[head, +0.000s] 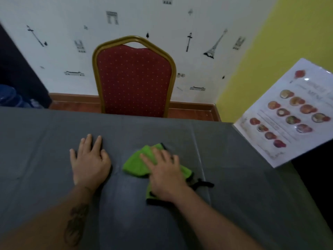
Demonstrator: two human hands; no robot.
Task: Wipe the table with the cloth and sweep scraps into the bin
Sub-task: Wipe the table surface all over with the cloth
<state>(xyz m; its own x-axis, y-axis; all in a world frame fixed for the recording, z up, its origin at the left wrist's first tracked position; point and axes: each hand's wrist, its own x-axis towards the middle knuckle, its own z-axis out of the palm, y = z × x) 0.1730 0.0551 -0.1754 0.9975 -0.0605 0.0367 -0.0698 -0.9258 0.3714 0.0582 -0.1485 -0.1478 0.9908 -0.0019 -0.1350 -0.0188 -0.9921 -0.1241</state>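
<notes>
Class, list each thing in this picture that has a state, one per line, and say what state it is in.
Left hand: open, flat on the table, holding nothing.
Right hand: open, pressing flat on the cloth.
Cloth: crumpled, lying on the table under the right hand.
Table: covered in grey, no scraps visible.
Chair: upright, empty, at the far edge.
Menu: overhanging the table's right corner.

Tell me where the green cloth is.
In the head view, the green cloth lies on the grey table, pressed under the right hand, beside the left hand.
</notes>
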